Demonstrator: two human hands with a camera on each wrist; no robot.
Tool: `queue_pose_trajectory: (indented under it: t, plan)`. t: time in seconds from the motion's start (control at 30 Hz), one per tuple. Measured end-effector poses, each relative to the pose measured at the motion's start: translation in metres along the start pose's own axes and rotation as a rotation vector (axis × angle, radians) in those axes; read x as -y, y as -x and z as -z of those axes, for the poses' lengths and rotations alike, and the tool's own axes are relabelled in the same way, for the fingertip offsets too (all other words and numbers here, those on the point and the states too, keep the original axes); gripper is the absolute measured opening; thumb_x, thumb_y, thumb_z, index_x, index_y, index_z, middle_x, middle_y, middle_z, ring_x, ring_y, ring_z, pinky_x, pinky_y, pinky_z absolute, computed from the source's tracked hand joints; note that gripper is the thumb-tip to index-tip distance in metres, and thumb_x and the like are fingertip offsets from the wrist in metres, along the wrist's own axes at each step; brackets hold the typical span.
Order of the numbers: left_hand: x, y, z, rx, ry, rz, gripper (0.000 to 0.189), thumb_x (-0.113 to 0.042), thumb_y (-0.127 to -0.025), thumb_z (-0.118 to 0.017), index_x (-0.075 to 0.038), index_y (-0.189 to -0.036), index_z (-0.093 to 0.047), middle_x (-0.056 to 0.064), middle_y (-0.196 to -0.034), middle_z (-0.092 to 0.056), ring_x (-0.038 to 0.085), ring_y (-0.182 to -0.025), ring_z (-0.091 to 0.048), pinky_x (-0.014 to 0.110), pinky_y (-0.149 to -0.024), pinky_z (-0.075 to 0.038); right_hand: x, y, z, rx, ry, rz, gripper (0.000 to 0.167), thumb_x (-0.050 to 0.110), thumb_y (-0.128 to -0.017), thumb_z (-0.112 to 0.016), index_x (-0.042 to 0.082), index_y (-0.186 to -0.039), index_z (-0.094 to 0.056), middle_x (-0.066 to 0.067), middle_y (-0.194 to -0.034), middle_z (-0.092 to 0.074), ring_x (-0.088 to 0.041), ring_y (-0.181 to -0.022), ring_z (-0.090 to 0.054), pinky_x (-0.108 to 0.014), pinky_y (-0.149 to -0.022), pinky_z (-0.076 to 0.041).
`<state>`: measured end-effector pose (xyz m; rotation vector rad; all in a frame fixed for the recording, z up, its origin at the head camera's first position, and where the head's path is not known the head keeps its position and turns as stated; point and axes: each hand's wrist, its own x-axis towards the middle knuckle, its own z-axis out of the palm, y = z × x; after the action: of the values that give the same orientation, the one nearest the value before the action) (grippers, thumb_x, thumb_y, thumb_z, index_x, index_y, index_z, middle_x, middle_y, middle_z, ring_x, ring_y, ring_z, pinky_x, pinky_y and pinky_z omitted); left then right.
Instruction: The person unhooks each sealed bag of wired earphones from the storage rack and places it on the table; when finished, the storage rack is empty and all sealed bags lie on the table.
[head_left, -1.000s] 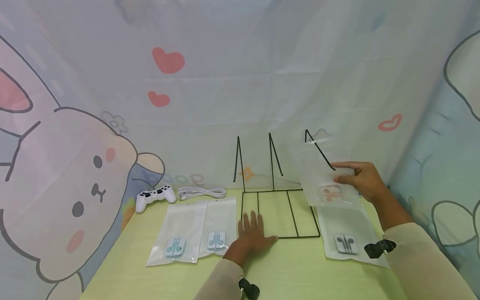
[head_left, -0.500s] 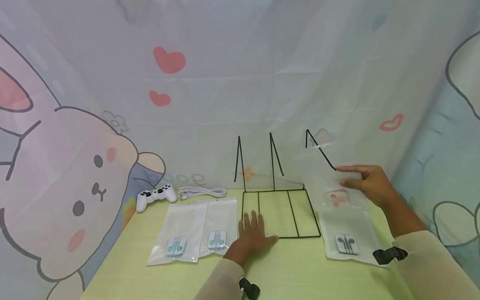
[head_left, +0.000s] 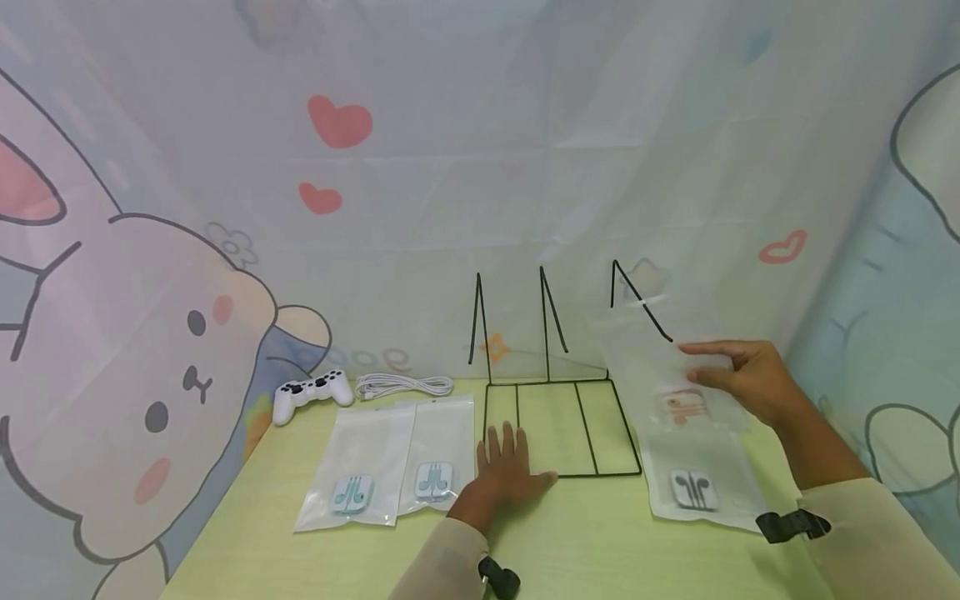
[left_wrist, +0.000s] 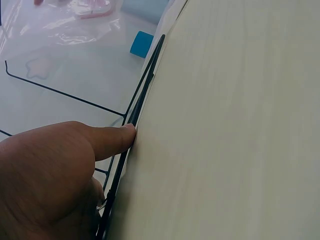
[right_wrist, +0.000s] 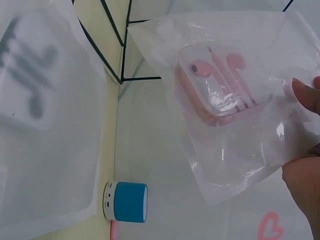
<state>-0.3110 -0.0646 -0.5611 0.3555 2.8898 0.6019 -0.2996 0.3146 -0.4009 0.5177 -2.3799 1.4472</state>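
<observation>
My right hand (head_left: pixel 750 379) pinches the right side of a clear zip bag (head_left: pixel 645 358) at the stand's right-hand hook. Pink earphones in a square case (right_wrist: pixel 222 82) lie at the bottom of this bag. The hook's front arm shows in front of the bag, its tip near my index finger. My left hand (head_left: pixel 506 475) rests with spread, straight fingers on the base of the black wire display stand (head_left: pixel 588 429); in the left wrist view its thumb (left_wrist: pixel 115 142) touches the base's front bar. The stand's middle and left hooks carry nothing.
Two bags with blue earphones (head_left: pixel 352 493) (head_left: pixel 433 481) lie left of the stand, a bag with black earphones (head_left: pixel 693 489) to its right. Behind are a white game controller (head_left: pixel 311 393) and coiled white cable (head_left: pixel 403 385). A small blue speaker (right_wrist: pixel 127 202) shows in the right wrist view.
My right hand and the bag with the pink earphones have moved right and slightly down, the bag's top shifting along the hook toward its tip. My left hand stays in place.
</observation>
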Motion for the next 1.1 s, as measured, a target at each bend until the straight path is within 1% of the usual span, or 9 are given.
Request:
queue_pose_trajectory:
  t: [0.1,0.17,0.2,0.53,0.6,0.7,0.77,0.87,1.1]
  plan:
    - [-0.001,0.001,0.001,-0.002,-0.003,-0.001,0.101,-0.063,-0.104,-0.059,0.000,-0.173,-0.021,0.024,-0.184,-0.009,0.050,-0.171,0.001,0.070,-0.136,-0.003,-0.001,0.002,0.001,-0.003,-0.007,0.008,0.038,0.001,-0.091,-0.087,0.003,-0.128,-0.081,0.019,-0.074,-0.074,-0.008,-0.051,-0.058,-0.025,-0.050,-0.051]
    - [-0.001,0.001,0.001,-0.003,-0.004,-0.001,0.101,-0.063,-0.104,-0.059,0.000,-0.173,-0.021,0.025,-0.184,-0.009,0.050,-0.171,0.001,0.070,-0.135,-0.004,-0.004,0.003,0.001,0.000,-0.008,0.008,0.039,0.001,-0.090,-0.087,0.001,-0.129,-0.080,0.018,-0.097,-0.083,-0.006,-0.068,-0.072,-0.025,-0.059,-0.058]
    - [-0.001,0.001,0.001,0.003,-0.009,0.002,0.101,-0.064,-0.104,-0.058,0.000,-0.174,-0.020,0.024,-0.184,-0.008,0.050,-0.171,0.002,0.069,-0.136,-0.003,-0.005,0.004,0.001,0.000,-0.009,0.009,0.039,0.001,-0.090,-0.087,0.001,-0.129,-0.079,0.019,-0.099,-0.083,-0.005,-0.070,-0.073,-0.025,-0.060,-0.059]
    - [0.001,-0.001,-0.001,0.005,-0.015,0.004,0.102,-0.065,-0.104,-0.057,-0.001,-0.174,-0.019,0.023,-0.184,-0.007,0.049,-0.171,0.002,0.069,-0.136,-0.003,-0.004,0.013,0.000,-0.015,-0.008,0.017,0.037,-0.001,-0.090,-0.087,0.000,-0.126,-0.080,0.023,-0.097,-0.081,-0.007,-0.063,-0.070,-0.027,-0.053,-0.056]
    - [0.001,-0.001,-0.002,0.005,-0.013,0.004,0.102,-0.065,-0.104,-0.058,-0.001,-0.174,-0.020,0.023,-0.184,-0.008,0.049,-0.171,0.002,0.069,-0.136,-0.003,-0.002,0.016,0.000,-0.033,0.014,0.025,0.036,-0.001,-0.089,-0.087,0.001,-0.125,-0.081,0.028,-0.085,-0.075,0.001,-0.053,-0.057,-0.024,-0.047,-0.048]
    - [0.001,-0.001,-0.002,0.009,-0.012,0.006,0.102,-0.065,-0.104,-0.057,-0.001,-0.174,-0.019,0.023,-0.184,-0.006,0.049,-0.171,0.003,0.069,-0.136,-0.002,-0.001,0.019,0.000,-0.053,0.041,0.041,0.035,-0.001,-0.088,-0.088,0.003,-0.123,-0.083,0.033,-0.088,-0.073,0.007,-0.056,-0.051,-0.023,-0.047,-0.043]
    - [0.001,-0.001,-0.002,0.005,-0.011,0.003,0.102,-0.065,-0.104,-0.057,-0.001,-0.174,-0.020,0.023,-0.184,-0.007,0.049,-0.171,0.002,0.069,-0.136,-0.002,0.000,0.021,0.000,-0.056,0.044,0.047,0.035,-0.001,-0.088,-0.088,0.003,-0.123,-0.083,0.034,-0.091,-0.073,0.009,-0.063,-0.057,-0.018,-0.052,-0.047]
    - [0.001,-0.001,-0.002,0.004,-0.022,0.002,0.101,-0.064,-0.104,-0.057,-0.001,-0.174,-0.020,0.023,-0.184,-0.008,0.049,-0.171,0.002,0.069,-0.136,-0.003,0.000,0.022,-0.001,-0.056,0.039,0.073,0.035,-0.004,-0.088,-0.088,0.000,-0.122,-0.082,0.034,-0.109,-0.077,0.009,-0.094,-0.071,-0.012,-0.073,-0.056]
    - [-0.001,0.002,0.001,-0.002,-0.001,-0.007,0.100,-0.062,-0.104,-0.060,0.001,-0.172,-0.023,0.026,-0.183,-0.011,0.051,-0.170,0.000,0.070,-0.135,-0.004,0.000,0.028,-0.001,-0.067,0.040,0.118,0.035,-0.009,-0.086,-0.087,-0.002,-0.120,-0.082,0.035,-0.113,-0.076,0.012,-0.102,-0.070,-0.007,-0.083,-0.053]
